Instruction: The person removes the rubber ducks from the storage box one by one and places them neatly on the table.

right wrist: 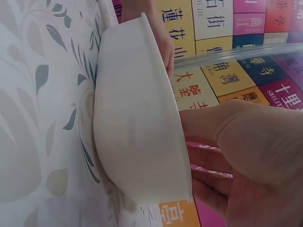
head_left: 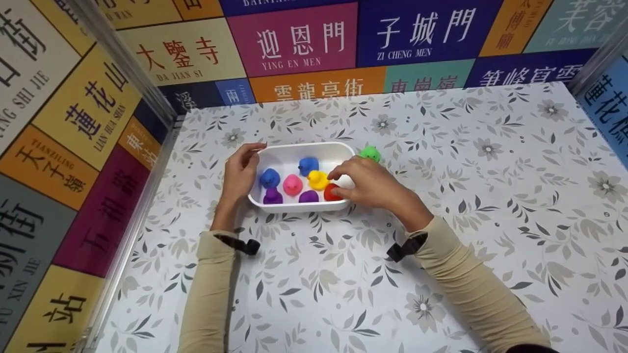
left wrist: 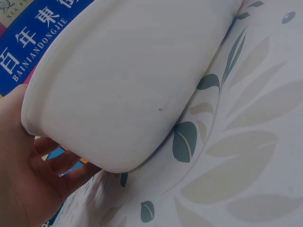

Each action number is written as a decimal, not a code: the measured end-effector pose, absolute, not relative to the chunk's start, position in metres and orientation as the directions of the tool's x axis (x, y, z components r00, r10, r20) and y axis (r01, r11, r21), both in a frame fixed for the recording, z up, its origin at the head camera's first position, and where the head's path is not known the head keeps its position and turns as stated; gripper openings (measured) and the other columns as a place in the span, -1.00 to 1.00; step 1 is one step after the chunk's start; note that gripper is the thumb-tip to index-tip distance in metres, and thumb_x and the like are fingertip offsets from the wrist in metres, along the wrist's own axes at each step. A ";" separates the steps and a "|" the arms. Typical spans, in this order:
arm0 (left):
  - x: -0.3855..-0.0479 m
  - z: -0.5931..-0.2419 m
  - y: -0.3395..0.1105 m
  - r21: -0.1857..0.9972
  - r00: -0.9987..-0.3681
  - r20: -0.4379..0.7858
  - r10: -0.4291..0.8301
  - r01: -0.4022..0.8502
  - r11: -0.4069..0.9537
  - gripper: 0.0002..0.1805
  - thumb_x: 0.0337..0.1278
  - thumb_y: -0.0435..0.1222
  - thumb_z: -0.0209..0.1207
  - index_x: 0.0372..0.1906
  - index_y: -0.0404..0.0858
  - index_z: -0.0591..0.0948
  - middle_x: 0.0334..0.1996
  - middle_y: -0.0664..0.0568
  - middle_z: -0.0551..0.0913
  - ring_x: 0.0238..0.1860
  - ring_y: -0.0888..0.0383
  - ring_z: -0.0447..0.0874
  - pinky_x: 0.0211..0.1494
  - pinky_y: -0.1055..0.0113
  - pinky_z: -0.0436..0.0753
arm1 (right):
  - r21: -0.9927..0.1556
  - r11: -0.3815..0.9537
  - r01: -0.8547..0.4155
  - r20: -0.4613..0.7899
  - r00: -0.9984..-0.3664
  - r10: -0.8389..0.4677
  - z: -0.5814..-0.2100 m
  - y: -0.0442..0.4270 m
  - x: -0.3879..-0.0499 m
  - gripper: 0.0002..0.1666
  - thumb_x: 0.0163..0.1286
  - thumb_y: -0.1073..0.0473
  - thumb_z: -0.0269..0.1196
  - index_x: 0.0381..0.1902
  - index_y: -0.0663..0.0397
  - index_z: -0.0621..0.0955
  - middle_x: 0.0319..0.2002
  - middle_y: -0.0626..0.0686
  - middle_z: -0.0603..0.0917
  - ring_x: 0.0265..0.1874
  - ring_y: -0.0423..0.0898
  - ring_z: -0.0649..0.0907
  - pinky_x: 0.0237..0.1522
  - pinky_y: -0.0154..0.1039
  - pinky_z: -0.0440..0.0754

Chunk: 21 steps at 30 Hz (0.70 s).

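Observation:
A white oval-cornered plastic tub (head_left: pixel 301 208) stands on the table with small rubber ducks inside. They include a pink duck (head_left: pixel 293 185), a yellow duck (head_left: pixel 318 180), a red duck (head_left: pixel 329 192), two blue ones and two purple ones. My left hand (head_left: pixel 240 171) holds the tub's left end, thumb at the rim and fingers along the outer wall. My right hand (head_left: pixel 370 184) reaches over the right rim, thumb and index finger apart; the thumb overlaps the red duck, and the index tip is beside the yellow duck. Inside the tub is hidden in both wrist views.
A green rubber toy (head_left: pixel 370 154) lies on the table just outside the tub's right end, behind my right hand. The table (head_left: pixel 490 196) has a floral cover. Colourful panels with Chinese lettering (head_left: pixel 294 41) stand along the back and sides.

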<state>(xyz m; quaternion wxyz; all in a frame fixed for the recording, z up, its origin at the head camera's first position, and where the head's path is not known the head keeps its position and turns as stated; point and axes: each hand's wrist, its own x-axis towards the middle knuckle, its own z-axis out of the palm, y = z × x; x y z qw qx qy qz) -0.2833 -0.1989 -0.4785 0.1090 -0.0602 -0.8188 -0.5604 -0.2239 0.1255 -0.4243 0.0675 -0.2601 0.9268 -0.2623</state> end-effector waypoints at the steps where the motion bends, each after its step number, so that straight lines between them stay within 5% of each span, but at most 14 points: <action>1: -0.286 -0.482 -0.201 0.904 -0.968 0.249 -0.024 0.223 0.365 -0.65 0.54 -0.45 0.07 0.20 -0.25 0.76 0.02 -0.24 0.82 0.02 -0.16 0.73 0.06 0.40 0.49 | -0.518 0.728 -0.449 0.013 -0.855 -0.519 -0.425 0.125 -0.224 -0.61 0.48 0.02 0.44 0.17 0.02 0.81 0.12 0.04 0.84 0.22 0.11 0.67 0.37 0.09 0.53; 5: -0.288 -0.487 -0.202 0.902 -0.967 0.254 -0.035 0.224 0.370 -0.65 0.55 -0.45 0.07 0.21 -0.25 0.75 0.03 -0.24 0.83 0.02 -0.15 0.72 0.06 0.40 0.47 | -0.536 0.722 -0.439 0.015 -0.859 -0.511 -0.427 0.124 -0.224 -0.68 0.45 0.05 0.47 0.07 0.03 0.86 0.02 0.08 0.84 0.13 0.15 0.67 0.27 0.08 0.53; 13: -0.275 -0.468 -0.195 0.923 -0.972 0.231 -0.035 0.207 0.323 -0.64 0.54 -0.52 0.03 0.23 -0.42 0.71 0.02 -0.48 0.75 0.05 -0.44 0.63 0.02 0.40 0.43 | -0.565 0.716 -0.410 -0.017 -0.862 -0.506 -0.425 0.124 -0.226 -0.68 0.39 0.01 0.53 0.00 0.03 0.88 -0.07 0.11 0.82 0.14 0.18 0.63 0.26 0.06 0.48; 21: -0.267 -0.455 -0.191 0.923 -0.977 0.210 -0.032 0.187 0.336 -0.64 0.54 -0.49 0.03 0.24 -0.41 0.71 0.06 -0.42 0.76 0.06 -0.32 0.65 0.06 0.42 0.45 | -0.566 0.725 -0.392 -0.033 -0.868 -0.495 -0.427 0.124 -0.229 -0.68 0.36 -0.01 0.55 0.00 -0.03 0.89 -0.07 0.07 0.81 0.11 0.17 0.62 0.18 0.04 0.45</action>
